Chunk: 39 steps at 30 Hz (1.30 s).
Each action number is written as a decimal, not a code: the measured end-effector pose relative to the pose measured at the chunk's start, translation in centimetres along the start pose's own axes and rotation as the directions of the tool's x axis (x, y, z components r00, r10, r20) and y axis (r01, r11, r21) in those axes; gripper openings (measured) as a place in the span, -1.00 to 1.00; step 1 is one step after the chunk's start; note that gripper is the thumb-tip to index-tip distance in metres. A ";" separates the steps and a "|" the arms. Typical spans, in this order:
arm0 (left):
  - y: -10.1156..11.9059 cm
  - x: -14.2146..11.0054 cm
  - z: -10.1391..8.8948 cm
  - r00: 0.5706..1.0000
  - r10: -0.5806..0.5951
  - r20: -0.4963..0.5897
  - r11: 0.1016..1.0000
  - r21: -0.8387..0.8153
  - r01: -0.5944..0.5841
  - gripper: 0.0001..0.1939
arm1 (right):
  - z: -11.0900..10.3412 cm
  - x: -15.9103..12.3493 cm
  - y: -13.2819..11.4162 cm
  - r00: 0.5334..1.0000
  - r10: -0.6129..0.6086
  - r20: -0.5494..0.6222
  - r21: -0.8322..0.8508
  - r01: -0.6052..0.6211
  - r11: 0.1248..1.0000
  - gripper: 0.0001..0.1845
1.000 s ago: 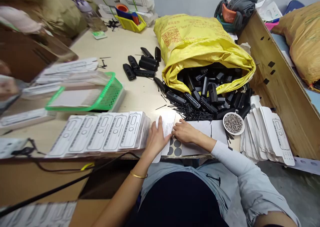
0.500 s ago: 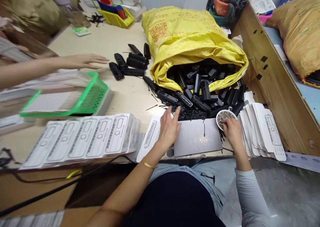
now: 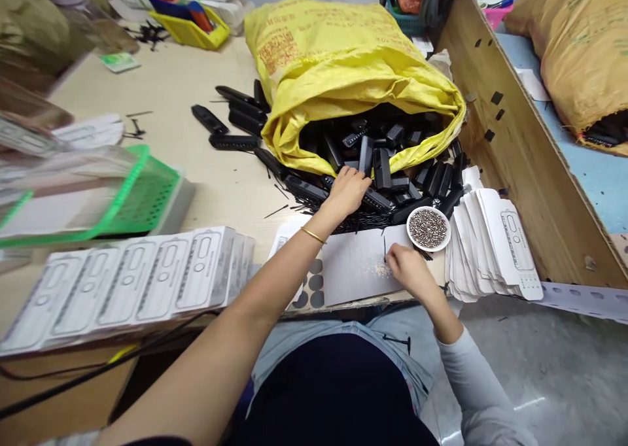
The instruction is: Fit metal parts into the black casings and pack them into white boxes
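My left hand (image 3: 349, 189) reaches onto the heap at the mouth of a yellow sack (image 3: 353, 80). Its fingers curl over one of the long black plastic cases (image 3: 375, 201); the fingertips are partly hidden. Over a sheet of white paper (image 3: 348, 269), my right hand (image 3: 409, 269) is closed in a pinch beside small tan crumbs (image 3: 375, 268). Whatever it pinches is too small to make out. A thin black stick (image 3: 384, 243) lies by its fingers. Just behind that hand stands a white bowl (image 3: 428, 229) of small metal pieces.
Flat white printed cards (image 3: 495, 243) are stacked at the right, by a wooden board (image 3: 540, 138). At the left stand a row of printed white boxes (image 3: 161, 269) and a green basket (image 3: 142, 191). Black cases (image 3: 235, 142) lie left of the sack. A yellow tray (image 3: 196, 31) is at the back.
My left hand has moved forward onto the black cases. My right hand has left the metal pieces in the bowl and come over the paper. Another person's arm has drawn away at the left.
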<state>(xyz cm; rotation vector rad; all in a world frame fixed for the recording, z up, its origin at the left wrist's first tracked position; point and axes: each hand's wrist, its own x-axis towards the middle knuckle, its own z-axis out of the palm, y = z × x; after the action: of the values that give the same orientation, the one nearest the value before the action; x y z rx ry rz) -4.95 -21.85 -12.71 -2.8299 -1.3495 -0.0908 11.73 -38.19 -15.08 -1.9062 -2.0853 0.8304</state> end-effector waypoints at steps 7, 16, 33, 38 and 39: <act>-0.8 -3.9 -2.1 0.939 -0.316 -0.135 0.896 -0.368 0.248 -0.52 | 1.4 8.5 -2.1 0.992 -0.027 -0.126 0.151 0.046 0.987 -0.72; 2.7 -9.0 -1.0 0.873 -0.440 0.210 -0.331 -0.942 0.060 -0.42 | -1.4 2.2 3.3 0.832 0.034 -0.554 0.112 0.035 0.993 -0.79; 5.1 -10.4 -0.2 0.710 -0.418 0.567 -0.848 -0.524 -0.081 -0.86 | -0.3 0.3 4.1 0.769 0.329 -0.548 0.630 0.120 0.768 -0.89; 6.0 -10.5 -1.1 0.686 -0.406 0.604 -0.863 -0.500 -0.070 -0.86 | 1.1 0.3 -0.5 0.873 0.309 -0.379 0.841 0.185 0.509 -0.89; 6.1 -10.5 -1.3 0.682 -0.406 0.608 -0.865 -0.497 -0.073 -0.85 | 1.4 0.3 -1.1 0.880 0.308 -0.363 0.851 0.178 0.494 -0.89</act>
<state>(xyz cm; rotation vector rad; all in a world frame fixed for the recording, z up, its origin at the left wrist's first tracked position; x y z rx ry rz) -6.89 -33.84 -11.90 0.0815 0.8905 1.1159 10.05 -38.24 -15.71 -1.3666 -0.9299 1.0212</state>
